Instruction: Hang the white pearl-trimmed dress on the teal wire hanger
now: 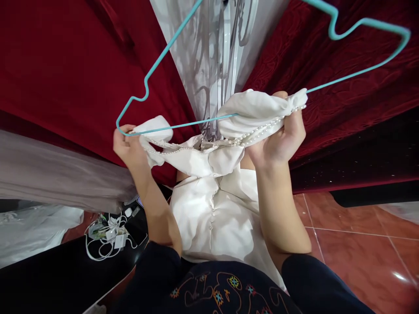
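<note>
A light-blue clothes hanger (190,124) is held out before me, its bottom bar tilted up to the right. A white dress (229,231) with pearl-like trim and a gathered bodice hangs down from both hands over my lap. My left hand (131,152) is closed at the hanger's left corner, with one strap of the dress at its fingers. On the other side, my right hand (279,141) grips the wide white right strap (255,104), which wraps around the hanger's bar. The cloth hides some of my right fingers.
Dark red curtains (59,56) hang left and right, with white hangers (225,39) between them. At lower left, white cables (113,231) and chargers lie on a black surface (49,274). Red floor tiles (353,253) show at lower right.
</note>
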`<control>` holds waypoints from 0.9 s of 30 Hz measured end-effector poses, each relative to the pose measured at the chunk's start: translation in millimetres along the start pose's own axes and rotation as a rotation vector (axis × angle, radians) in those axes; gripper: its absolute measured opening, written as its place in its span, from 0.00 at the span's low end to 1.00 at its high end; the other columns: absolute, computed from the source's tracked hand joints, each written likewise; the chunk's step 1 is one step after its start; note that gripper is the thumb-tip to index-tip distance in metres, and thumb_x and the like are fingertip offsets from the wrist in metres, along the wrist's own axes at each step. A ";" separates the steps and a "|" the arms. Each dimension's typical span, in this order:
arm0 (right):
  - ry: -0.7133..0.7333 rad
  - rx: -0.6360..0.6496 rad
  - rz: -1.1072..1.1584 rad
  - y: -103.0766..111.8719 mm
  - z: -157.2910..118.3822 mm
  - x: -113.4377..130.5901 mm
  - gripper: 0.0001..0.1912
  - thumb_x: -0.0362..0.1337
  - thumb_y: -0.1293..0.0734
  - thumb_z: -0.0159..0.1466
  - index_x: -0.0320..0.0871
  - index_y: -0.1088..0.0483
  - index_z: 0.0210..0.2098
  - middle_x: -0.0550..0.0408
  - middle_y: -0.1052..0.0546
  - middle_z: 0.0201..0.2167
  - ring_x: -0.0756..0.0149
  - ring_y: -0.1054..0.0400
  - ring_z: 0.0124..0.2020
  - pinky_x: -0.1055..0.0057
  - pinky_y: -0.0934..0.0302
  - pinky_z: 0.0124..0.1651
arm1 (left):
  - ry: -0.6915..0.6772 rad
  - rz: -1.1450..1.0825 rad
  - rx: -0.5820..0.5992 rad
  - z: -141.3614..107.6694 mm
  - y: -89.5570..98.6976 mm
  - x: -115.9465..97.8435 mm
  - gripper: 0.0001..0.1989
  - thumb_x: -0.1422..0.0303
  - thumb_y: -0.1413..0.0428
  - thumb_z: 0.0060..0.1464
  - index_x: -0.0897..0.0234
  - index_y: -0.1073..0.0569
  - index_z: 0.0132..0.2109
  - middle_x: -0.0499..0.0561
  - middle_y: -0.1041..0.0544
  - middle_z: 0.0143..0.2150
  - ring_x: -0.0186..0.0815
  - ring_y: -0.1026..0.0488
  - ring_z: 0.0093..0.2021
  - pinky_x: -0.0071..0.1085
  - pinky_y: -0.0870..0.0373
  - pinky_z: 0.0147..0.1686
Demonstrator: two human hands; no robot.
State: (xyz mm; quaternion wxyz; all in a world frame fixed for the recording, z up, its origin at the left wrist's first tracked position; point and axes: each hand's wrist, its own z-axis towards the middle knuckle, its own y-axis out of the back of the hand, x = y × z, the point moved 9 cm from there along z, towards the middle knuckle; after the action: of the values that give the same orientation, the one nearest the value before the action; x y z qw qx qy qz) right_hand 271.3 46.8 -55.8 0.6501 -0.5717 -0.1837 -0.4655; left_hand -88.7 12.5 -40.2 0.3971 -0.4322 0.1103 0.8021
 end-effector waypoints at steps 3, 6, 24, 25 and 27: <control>0.041 -0.003 -0.058 2.3 -2.1 2.7 0.21 0.60 0.41 0.65 0.50 0.39 0.32 0.53 0.28 0.35 0.54 0.28 0.52 0.51 0.33 0.60 | -0.117 0.044 -0.071 29.2 11.7 -24.5 0.14 0.84 0.47 0.46 0.60 0.24 0.29 0.45 0.30 0.27 0.34 0.39 0.31 0.32 0.42 0.38; 0.069 0.015 -0.016 -1.2 -5.3 7.1 0.19 0.58 0.40 0.66 0.50 0.38 0.32 0.54 0.29 0.34 0.55 0.28 0.52 0.52 0.32 0.60 | -0.193 0.074 -0.014 42.7 -0.4 -61.3 0.15 0.86 0.47 0.47 0.62 0.23 0.29 0.46 0.27 0.29 0.33 0.39 0.33 0.31 0.41 0.36; 0.056 0.017 0.003 -4.6 -10.8 10.3 0.16 0.55 0.42 0.66 0.50 0.40 0.32 0.53 0.32 0.32 0.56 0.29 0.45 0.53 0.33 0.60 | -0.158 0.077 0.380 -5.6 -85.3 -116.4 0.12 0.82 0.41 0.55 0.64 0.22 0.44 0.48 0.32 0.35 0.33 0.37 0.35 0.31 0.37 0.38; 0.057 0.012 -0.001 -3.9 -10.3 10.1 0.16 0.55 0.42 0.66 0.50 0.40 0.32 0.53 0.32 0.32 0.55 0.29 0.47 0.52 0.33 0.61 | -0.161 0.019 0.340 -14.8 -81.8 -121.0 0.11 0.81 0.40 0.53 0.63 0.22 0.42 0.49 0.32 0.35 0.35 0.37 0.36 0.32 0.35 0.40; 0.058 -0.002 -0.016 -2.1 -8.9 10.0 0.16 0.55 0.42 0.66 0.51 0.40 0.32 0.52 0.31 0.33 0.55 0.29 0.50 0.52 0.34 0.63 | -0.177 -0.059 0.272 -36.5 -75.2 -129.2 0.09 0.79 0.41 0.51 0.58 0.24 0.35 0.51 0.33 0.37 0.38 0.35 0.38 0.37 0.33 0.44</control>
State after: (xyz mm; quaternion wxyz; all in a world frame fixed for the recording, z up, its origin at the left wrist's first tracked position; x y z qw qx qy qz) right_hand 271.9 35.0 -49.4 0.6510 -0.5571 -0.1687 -0.4872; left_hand 28.7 -26.8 51.3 0.4835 -0.3053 0.1698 0.8026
